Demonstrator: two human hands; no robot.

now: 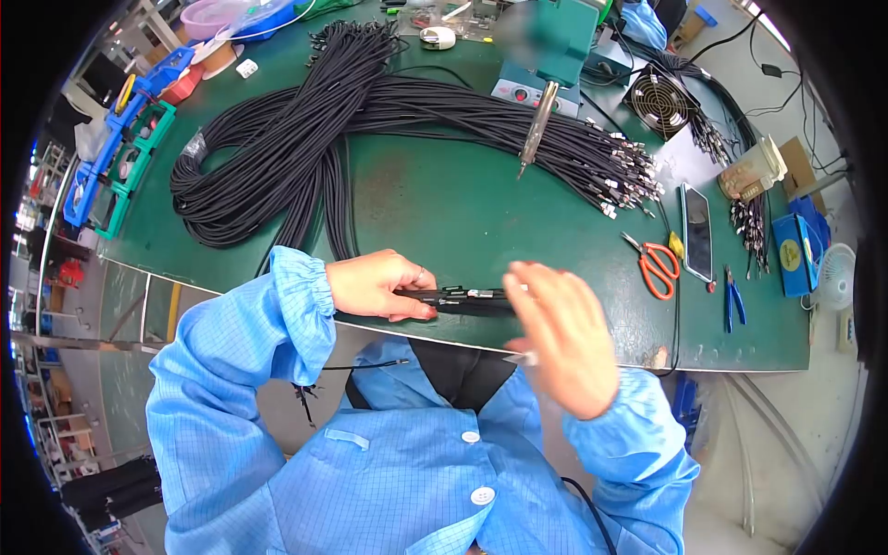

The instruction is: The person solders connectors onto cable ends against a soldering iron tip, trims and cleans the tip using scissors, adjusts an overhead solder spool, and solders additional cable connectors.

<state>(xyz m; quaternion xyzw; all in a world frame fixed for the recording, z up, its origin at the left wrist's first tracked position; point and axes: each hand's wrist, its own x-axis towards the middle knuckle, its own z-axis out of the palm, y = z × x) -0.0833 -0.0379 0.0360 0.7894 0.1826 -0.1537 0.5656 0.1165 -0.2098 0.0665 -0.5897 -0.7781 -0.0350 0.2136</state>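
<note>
At the table's near edge, my left hand [381,285] is closed around the left part of a short row of black cables [462,298] with small metal and white connector ends. My right hand [566,338] is over the right end of this row, fingers stretched out, slightly smeared by motion. A small whitish piece [524,358] shows by its thumb; I cannot tell whether it is held. Part of the row is hidden beneath the right hand. Behind them lies a large looped bundle of black cables [268,153], its connector ends [629,176] spread to the right.
A soldering iron [536,129] hangs tip down above the green table [416,203]. Orange-handled scissors [659,268], a phone [696,231] and blue pliers [733,301] lie at right. Further right are a fan [659,102] and blue box [795,254]. Green bins [139,166] line the left edge.
</note>
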